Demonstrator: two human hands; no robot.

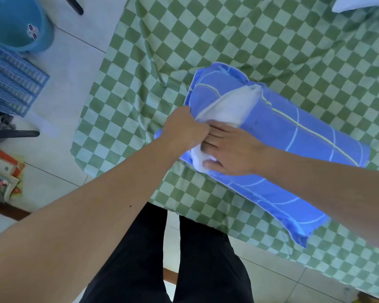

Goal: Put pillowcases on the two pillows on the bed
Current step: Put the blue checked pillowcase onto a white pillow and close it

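Left hand gripping pillowcase mouth | right hand, fingers flat, pressing white pillow in | near bed's front edge | next: tucking the exposed end inside

My left hand was curled into a fist, arm stretched forward. My right hand lay flat, fingers straight and pointing left, their tips touching the left knuckles, thumb spread toward me.
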